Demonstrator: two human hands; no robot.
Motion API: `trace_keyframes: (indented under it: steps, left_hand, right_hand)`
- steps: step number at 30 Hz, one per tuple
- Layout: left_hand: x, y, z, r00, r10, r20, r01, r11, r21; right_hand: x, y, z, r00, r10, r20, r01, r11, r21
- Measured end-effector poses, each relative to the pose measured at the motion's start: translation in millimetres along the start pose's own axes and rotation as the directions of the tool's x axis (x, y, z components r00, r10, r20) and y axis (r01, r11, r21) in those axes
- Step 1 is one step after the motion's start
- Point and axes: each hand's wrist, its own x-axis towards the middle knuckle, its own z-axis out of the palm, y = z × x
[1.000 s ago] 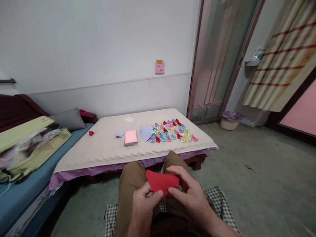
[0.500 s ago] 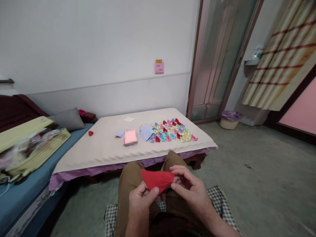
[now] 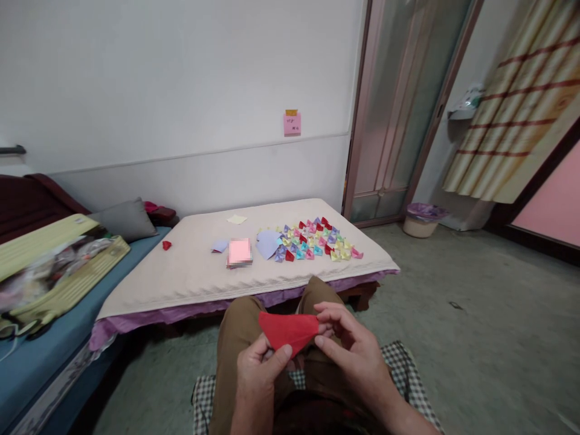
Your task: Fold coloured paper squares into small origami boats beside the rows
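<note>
A folded red paper (image 3: 286,330) is pinched between both my hands over my lap. My left hand (image 3: 258,374) grips its lower left part with thumb and fingers closed. My right hand (image 3: 351,350) pinches its right tip. Ahead on the low covered table (image 3: 181,278) lie several small folded paper pieces (image 3: 317,240) in many colours, a pink paper stack (image 3: 239,251), a lilac sheet (image 3: 268,243), a small lilac piece (image 3: 220,246), a yellow sheet (image 3: 237,219) and one red folded piece (image 3: 167,244).
A blue mattress (image 3: 31,362) with a yellow bundle (image 3: 54,266) and a grey pillow (image 3: 127,219) lies to the left. A bin with a purple liner (image 3: 421,219) stands by the door on the right. I sit on a checked cushion (image 3: 408,374) on the bare floor.
The red paper has been turned and folded narrower into a pointed shape. Both hands shifted slightly left and kept their hold on it.
</note>
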Motion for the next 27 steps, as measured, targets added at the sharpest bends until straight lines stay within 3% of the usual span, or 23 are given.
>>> trace_keyframes:
  steps: [8, 14, 18, 20, 27]
  left_hand:
    - [-5, -1, 5.1, 1.000, -0.020, -0.013, 0.019, 0.997, -0.070]
    - [-8, 9, 9.8, 1.000, -0.009, 0.004, 0.010, 1.000, -0.017]
    - [-10, 12, 13.5, 1.000, -0.015, -0.010, 0.015, 0.999, -0.040]
    - [-10, 11, 15.7, 1.000, -0.003, -0.011, 0.003, 0.999, -0.047]
    - [-7, 6, 13.6, 1.000, 0.008, 0.008, -0.007, 0.993, -0.116]
  right_hand:
    - [2, -3, 0, 0.999, 0.032, 0.023, -0.032, 0.999, 0.007]
    - [0, -5, 2, 0.998, 0.035, 0.057, -0.039, 0.997, 0.073]
    - [-1, 2, 10, 0.970, 0.163, 0.181, -0.216, 0.920, 0.326]
    - [-1, 5, 14, 0.952, 0.228, 0.203, -0.290, 0.881, 0.373]
    - [-1, -2, 16, 0.956, 0.257, 0.141, -0.287, 0.919, 0.269]
